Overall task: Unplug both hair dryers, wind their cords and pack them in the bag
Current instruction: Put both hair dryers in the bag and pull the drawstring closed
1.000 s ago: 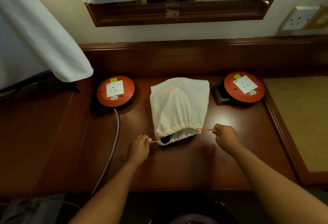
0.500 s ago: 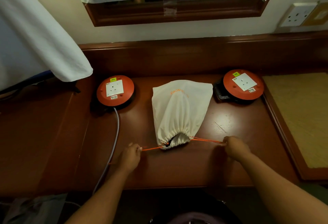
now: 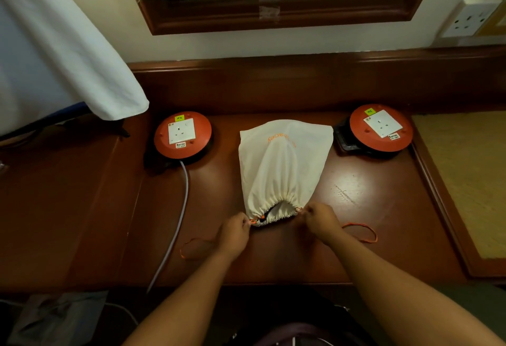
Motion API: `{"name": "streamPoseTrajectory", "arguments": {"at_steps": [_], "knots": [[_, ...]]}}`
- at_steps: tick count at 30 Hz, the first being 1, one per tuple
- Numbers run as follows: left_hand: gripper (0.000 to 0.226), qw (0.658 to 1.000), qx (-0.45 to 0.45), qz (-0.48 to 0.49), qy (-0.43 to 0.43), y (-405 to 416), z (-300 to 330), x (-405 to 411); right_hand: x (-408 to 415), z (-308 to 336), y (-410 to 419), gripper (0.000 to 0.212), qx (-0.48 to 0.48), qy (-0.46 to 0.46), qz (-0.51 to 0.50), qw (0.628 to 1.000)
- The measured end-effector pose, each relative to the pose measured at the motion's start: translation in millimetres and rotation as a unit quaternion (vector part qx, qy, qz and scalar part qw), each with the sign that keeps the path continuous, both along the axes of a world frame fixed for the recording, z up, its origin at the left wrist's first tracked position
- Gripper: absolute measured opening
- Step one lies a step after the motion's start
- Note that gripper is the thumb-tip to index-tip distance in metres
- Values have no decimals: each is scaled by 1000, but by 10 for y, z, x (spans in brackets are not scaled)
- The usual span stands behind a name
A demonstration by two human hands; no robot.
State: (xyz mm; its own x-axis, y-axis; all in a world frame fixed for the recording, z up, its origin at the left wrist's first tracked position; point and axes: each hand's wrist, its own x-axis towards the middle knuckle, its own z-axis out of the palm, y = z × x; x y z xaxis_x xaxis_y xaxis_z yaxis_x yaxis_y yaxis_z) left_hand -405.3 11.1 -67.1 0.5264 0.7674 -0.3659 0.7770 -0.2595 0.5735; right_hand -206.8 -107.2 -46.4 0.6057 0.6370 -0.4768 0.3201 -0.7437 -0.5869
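Both ends of the orange drawstring point(image 3: 361, 232), now slack, are being pinched by the left hand point(image 3: 234, 233) and right hand point(image 3: 319, 219), brought back in against the nearly closed mouth of the bag point(image 3: 282, 165) at mid-frame, suggesting packing is nearly finished.

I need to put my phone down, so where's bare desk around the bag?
Bare wood lies between the cream drawstring bag and the right orange socket reel, and left of the grey cable. Crowded: the bag mouth, with both hands and the orange cord loops.

Dark wooden counter point(image 3: 356, 236) before me, cream drawstring bag point(image 3: 282, 170) lying mid-frame, red socket reel point(image 3: 183, 135) at its left, another red reel point(image 3: 381, 127) right, loose orange cord point(image 3: 364, 233) lower right.
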Motion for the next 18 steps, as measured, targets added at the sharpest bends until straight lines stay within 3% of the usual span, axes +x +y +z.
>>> {"name": "streamPoseTrajectory", "arguments": {"at_steps": [8, 13, 18], "knots": [[12, 997, 70, -24, -16, 68, 79, -67, 133, 144, -76, 12, 0, -53, 16, 998], [18, 995, 86, -32, -27, 173, 133, -159, 269, 249, -156, 35, -1, -84, 18, 996], [22, 994, 102, -41, -23, 265, 128, -357, 380, 281, -218, 29, 1, -78, -14, 997]]}}
